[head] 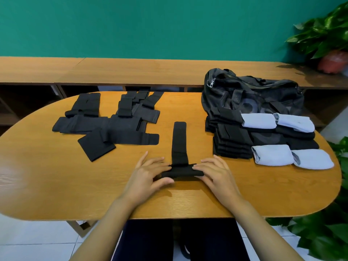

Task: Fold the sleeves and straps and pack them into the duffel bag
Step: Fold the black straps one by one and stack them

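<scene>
— Two hands in head view: positions?
— Left hand (148, 173) and right hand (216, 172), both low over the near part of the table (56, 185), both on the black strap (178, 140).
— Grip?
— Left fingers curled over the left end of the rolled part, thumb against its near side. Right fingers laid over the right end, thumb pinching from the near side. Clamped on the roll from both ends.
— Strap itself?
— Near end rolled into a short thick bar, lying crosswise between the hands. Remainder flat on the wood, running straight away toward the far side.
— Stock, left half of table?
— Heap of unfolded straps (113, 121), black, spread flat and overlapping, well apart from the hands.
— Right half?
— Stack of folded black pieces (231, 144). Just beside it, four pale blue rolls (271, 155) in two pairs, with more dark folded cloth between the pairs.
— Duffel bag?
— Duffel bag (254, 93), black, at the far right of the table, right behind the folded stock. Zipped or unzipped: cannot tell.
— Surroundings?
— Wooden bench (131, 70) along a green wall (150, 25). Potted plant (323, 34) at its right end.
</scene>
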`<action>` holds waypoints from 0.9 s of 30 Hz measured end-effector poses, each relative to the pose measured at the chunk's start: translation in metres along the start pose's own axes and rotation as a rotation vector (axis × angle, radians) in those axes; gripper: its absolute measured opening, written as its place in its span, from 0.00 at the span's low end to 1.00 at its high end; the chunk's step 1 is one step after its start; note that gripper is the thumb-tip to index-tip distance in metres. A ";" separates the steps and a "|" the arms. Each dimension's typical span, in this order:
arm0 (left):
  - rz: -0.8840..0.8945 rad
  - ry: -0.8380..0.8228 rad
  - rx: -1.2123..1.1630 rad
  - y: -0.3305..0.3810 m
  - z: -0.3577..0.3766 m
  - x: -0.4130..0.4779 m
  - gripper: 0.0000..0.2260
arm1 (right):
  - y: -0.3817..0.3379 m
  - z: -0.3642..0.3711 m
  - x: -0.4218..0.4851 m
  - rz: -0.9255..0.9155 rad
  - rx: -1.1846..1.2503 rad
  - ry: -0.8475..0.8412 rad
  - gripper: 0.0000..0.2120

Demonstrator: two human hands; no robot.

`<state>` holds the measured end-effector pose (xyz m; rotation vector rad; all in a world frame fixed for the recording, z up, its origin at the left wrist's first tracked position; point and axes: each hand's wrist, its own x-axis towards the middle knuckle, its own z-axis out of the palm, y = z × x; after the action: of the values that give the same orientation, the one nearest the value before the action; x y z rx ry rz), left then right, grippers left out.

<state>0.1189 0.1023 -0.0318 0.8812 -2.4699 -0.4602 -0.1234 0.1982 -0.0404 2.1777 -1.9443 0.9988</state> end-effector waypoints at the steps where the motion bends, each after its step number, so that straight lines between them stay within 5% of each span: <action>1: 0.000 0.038 -0.023 0.000 0.001 -0.003 0.30 | -0.002 -0.002 -0.001 0.018 0.024 0.032 0.12; 7: -0.139 0.220 -0.090 0.017 0.009 -0.009 0.06 | -0.016 -0.006 -0.007 0.216 0.127 0.088 0.19; 11: -0.390 0.280 -0.176 0.028 0.016 -0.004 0.06 | -0.024 -0.005 0.002 0.412 0.171 0.066 0.27; 18: -0.550 0.267 -0.005 0.035 0.015 0.005 0.29 | -0.026 0.002 0.020 0.467 0.121 0.024 0.23; 22: -0.373 0.216 0.077 0.028 0.008 0.005 0.33 | -0.022 -0.001 0.021 0.347 0.016 -0.002 0.24; 27: -0.126 -0.137 0.015 0.012 0.006 0.008 0.40 | -0.011 0.001 0.016 0.110 -0.087 -0.338 0.32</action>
<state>0.1037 0.1066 -0.0290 1.0478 -2.5534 -0.5633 -0.1133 0.1855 -0.0292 2.3368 -2.2195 0.5703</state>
